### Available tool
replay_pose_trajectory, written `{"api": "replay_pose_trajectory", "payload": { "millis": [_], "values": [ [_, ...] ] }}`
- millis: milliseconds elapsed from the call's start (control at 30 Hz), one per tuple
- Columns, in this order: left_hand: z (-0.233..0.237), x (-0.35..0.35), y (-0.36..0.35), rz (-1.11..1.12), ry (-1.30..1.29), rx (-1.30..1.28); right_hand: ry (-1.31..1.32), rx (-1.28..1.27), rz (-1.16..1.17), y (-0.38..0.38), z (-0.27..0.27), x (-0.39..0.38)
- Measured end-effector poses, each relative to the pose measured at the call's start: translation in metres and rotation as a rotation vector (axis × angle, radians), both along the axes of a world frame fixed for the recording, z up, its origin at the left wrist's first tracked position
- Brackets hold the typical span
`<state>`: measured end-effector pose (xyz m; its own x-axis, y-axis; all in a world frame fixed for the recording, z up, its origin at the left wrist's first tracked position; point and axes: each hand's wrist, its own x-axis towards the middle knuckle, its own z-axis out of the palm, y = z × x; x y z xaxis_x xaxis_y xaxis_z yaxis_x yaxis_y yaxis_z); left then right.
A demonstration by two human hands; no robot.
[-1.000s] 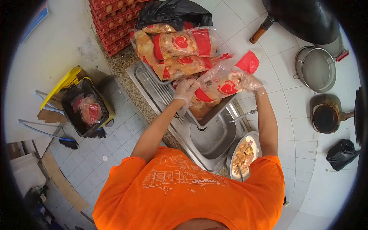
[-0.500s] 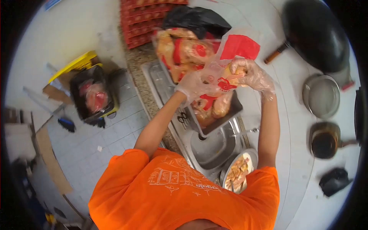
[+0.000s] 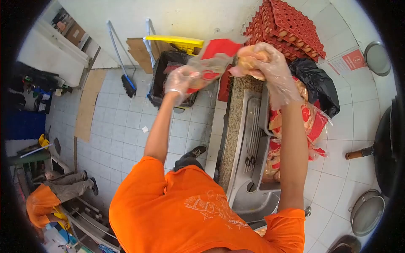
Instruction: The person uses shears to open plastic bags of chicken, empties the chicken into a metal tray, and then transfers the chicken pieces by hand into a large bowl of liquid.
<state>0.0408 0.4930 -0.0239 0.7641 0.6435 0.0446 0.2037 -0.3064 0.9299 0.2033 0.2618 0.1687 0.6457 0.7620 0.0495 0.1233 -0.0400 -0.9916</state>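
My gloved left hand (image 3: 181,82) is closed on an opened clear-and-red plastic bag (image 3: 221,48), stretched out and blurred beside the bin. My gloved right hand (image 3: 279,80) grips a pale piece of raw chicken (image 3: 251,61) above the counter's end. The chicken is out of the bag, though the two are close together. Under my right forearm, red-printed bags of chicken (image 3: 307,109) fill a metal tray (image 3: 265,145), partly hidden by the arm. A black bin (image 3: 158,86) with a yellow lid (image 3: 177,40) stands below my left hand.
Scissors (image 3: 249,161) lie on the steel sink (image 3: 243,145). Red egg trays (image 3: 291,27) and a black plastic bag (image 3: 318,80) sit at the back. A wok (image 3: 382,152) and sieve (image 3: 368,213) are at right. A broom (image 3: 128,84) leans left; another person (image 3: 44,202) is at lower left.
Both hands have moved from over the tray toward the bin as the view turned left. They have drawn apart, the bag in my left and the chicken in my right.
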Motion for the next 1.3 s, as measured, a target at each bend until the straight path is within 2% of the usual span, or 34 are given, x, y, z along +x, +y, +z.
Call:
{"api": "replay_pose_trajectory", "payload": {
  "millis": [33, 100, 167, 200, 267, 300, 333, 367, 400, 433, 467, 500, 567, 600, 633, 700, 733, 767, 833, 867, 900, 967, 1000, 1033, 1100, 1133, 1167, 1200, 1233, 1267, 1300],
  "values": [
    [-0.003, 0.0, 0.021, 0.042, 0.075, 0.021, 0.063, 0.077, 0.013, 0.012, -0.009, 0.005],
    [-0.059, 0.016, 0.076, 0.189, 0.2, 0.314, 0.128, 0.161, 0.015, 0.027, -0.021, 0.006],
    [-0.079, 0.01, 0.11, 0.211, 0.495, 0.593, 0.175, 0.251, -0.015, 0.035, -0.03, 0.006],
    [-0.087, 0.017, 0.111, 0.191, 0.482, 0.598, 0.197, 0.316, -0.047, 0.037, -0.041, 0.008],
    [-0.1, 0.026, 0.092, 0.505, 0.188, 0.455, 0.246, 0.353, -0.064, 0.031, -0.049, 0.01],
    [-0.045, 0.027, 0.037, 0.464, 0.054, 0.04, 0.308, 0.39, -0.056, 0.025, -0.053, 0.009],
    [-0.014, 0.035, -0.004, 0.364, -0.043, -0.352, 0.258, 0.394, -0.088, 0.018, -0.059, 0.009],
    [-0.036, 0.041, -0.027, 0.157, -0.187, -0.803, 0.255, 0.396, -0.131, 0.01, -0.065, 0.005],
    [-0.006, 0.043, -0.075, -0.07, -0.426, -1.059, 0.353, 0.425, -0.174, 0.0, -0.071, -0.002],
    [0.015, 0.046, -0.109, -0.15, -0.457, -1.376, 0.443, 0.453, -0.218, -0.016, -0.072, -0.008],
    [0.027, 0.049, -0.139, -0.342, -0.603, -1.591, 0.523, 0.418, -0.228, -0.036, -0.07, -0.017],
    [0.041, 0.053, -0.167, -0.379, -0.574, -1.621, 0.505, 0.417, -0.276, -0.056, -0.069, -0.029],
    [0.069, 0.053, -0.221, -0.425, -0.54, -1.783, 0.481, 0.347, -0.512, -0.1, -0.073, -0.059],
    [0.078, 0.051, -0.244, -0.452, -0.454, -1.76, 0.423, 0.232, -0.657, -0.128, -0.074, -0.074],
    [0.078, 0.049, -0.268, -0.503, -0.403, -1.792, 0.406, 0.236, -0.726, -0.156, -0.078, -0.09],
    [0.075, 0.04, -0.317, -0.652, -0.222, -1.657, 0.298, 0.242, -0.901, -0.215, -0.082, -0.128],
    [0.085, 0.027, -0.339, -0.84, -0.163, -1.596, 0.34, 0.266, -1.042, -0.235, -0.068, -0.153],
    [0.091, 0.014, -0.37, -0.912, -0.104, -1.617, 0.32, 0.278, -1.126, -0.263, -0.069, -0.173],
    [0.102, -0.018, -0.434, -1.048, 0.012, -0.995, 0.285, 0.364, -1.315, -0.322, -0.076, -0.219],
    [0.096, -0.037, -0.456, -1.181, -0.163, -0.586, 0.262, 0.491, -1.372, -0.344, -0.067, -0.249],
    [0.091, -0.054, -0.488, -1.262, -0.156, -0.593, 0.229, 0.511, -1.446, -0.366, -0.063, -0.274],
    [0.089, -0.094, -0.545, -1.397, -0.27, -0.62, 0.104, 0.458, -1.763, -0.405, -0.061, -0.321],
    [0.111, -0.116, -0.558, -1.469, -0.22, -0.366, 0.027, 0.52, -1.802, -0.432, -0.071, -0.349],
    [0.107, -0.136, -0.583, -1.529, -0.224, -0.365, 0.0, 0.538, -1.854, -0.451, -0.07, -0.377],
    [0.086, -0.178, -0.636, -1.641, -0.042, -0.631, 0.001, 0.313, -2.058, -0.483, -0.067, -0.43],
    [0.079, -0.199, -0.657, -1.657, 0.013, -0.549, -0.027, 0.339, -2.084, -0.493, -0.066, -0.456],
    [0.051, -0.213, -0.68, -1.69, 0.015, -0.545, -0.039, 0.349, -2.114, -0.505, -0.079, -0.479],
    [0.014, -0.229, -0.709, -1.685, -0.006, -0.672, -0.064, 0.242, -2.188, -0.523, -0.099, -0.503],
    [0.011, -0.243, -0.725, -1.668, -0.023, -0.797, -0.081, 0.133, -2.253, -0.535, -0.107, -0.525],
    [0.005, -0.26, -0.735, -1.72, -0.057, -0.549, -0.058, 0.122, -2.243, -0.546, -0.116, -0.549],
    [0.012, -0.274, -0.738, -1.732, -0.038, -0.538, -0.038, 0.132, -2.257, -0.55, -0.113, -0.564]
  ]
}}
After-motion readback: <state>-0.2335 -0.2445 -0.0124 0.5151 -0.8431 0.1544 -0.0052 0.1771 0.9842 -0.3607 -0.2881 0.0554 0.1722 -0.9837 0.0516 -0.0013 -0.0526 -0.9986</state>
